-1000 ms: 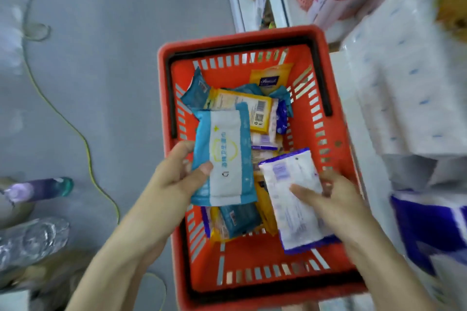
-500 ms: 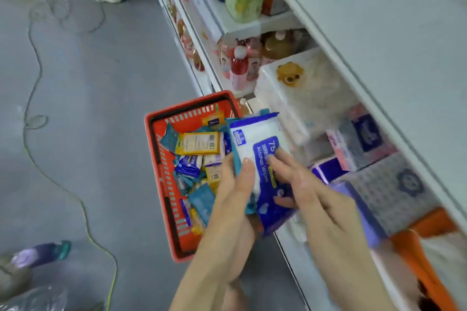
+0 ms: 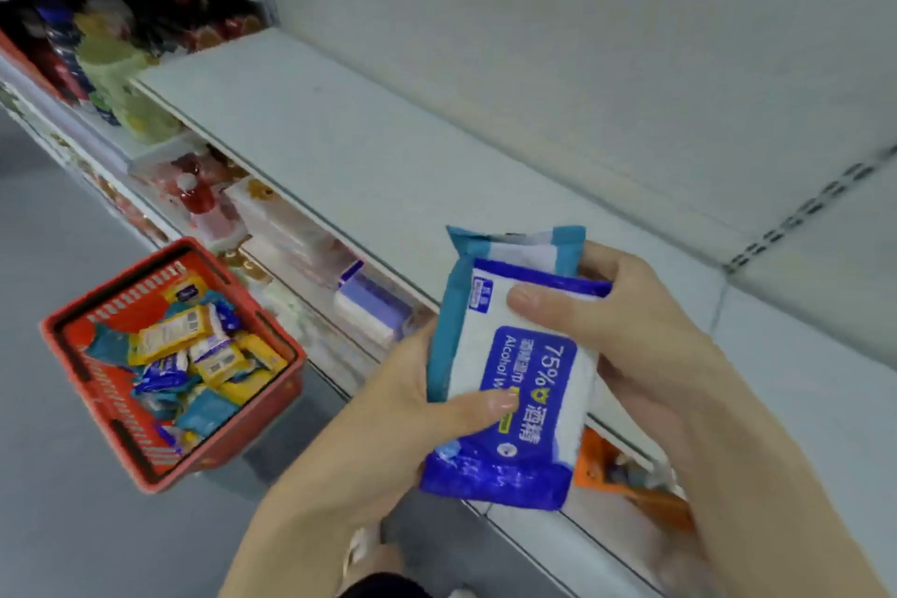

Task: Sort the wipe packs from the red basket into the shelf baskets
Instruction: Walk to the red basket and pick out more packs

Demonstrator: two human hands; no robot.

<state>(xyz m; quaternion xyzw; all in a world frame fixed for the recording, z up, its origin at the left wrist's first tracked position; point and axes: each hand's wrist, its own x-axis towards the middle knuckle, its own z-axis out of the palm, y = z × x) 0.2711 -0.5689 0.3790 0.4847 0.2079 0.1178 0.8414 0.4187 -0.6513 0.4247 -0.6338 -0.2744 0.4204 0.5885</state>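
Observation:
Both hands hold two stacked wipe packs in front of the shelf. The blue and white alcohol wipe pack (image 3: 529,384) lies on top; a teal and white wipe pack (image 3: 514,248) sits behind it, mostly hidden. My left hand (image 3: 417,398) grips the stack from the left, thumb across the front. My right hand (image 3: 626,321) grips it from the right, thumb on the top pack. The red basket (image 3: 272,408) stands on the floor at lower left, with several wipe packs inside. An orange shelf basket (image 3: 597,461) shows partly under the shelf, below the packs.
A bare grey shelf board (image 3: 349,136) runs diagonally behind the packs. Lower shelves hold tissue packs (image 3: 369,306) and bottles (image 3: 194,194). More bottles (image 3: 111,63) stand on the upper left shelf. Grey floor lies left of the basket.
I rose and looked up from the basket to the shelf. Both packs came up out of the red basket and were stacked together, now held higher and farther right.

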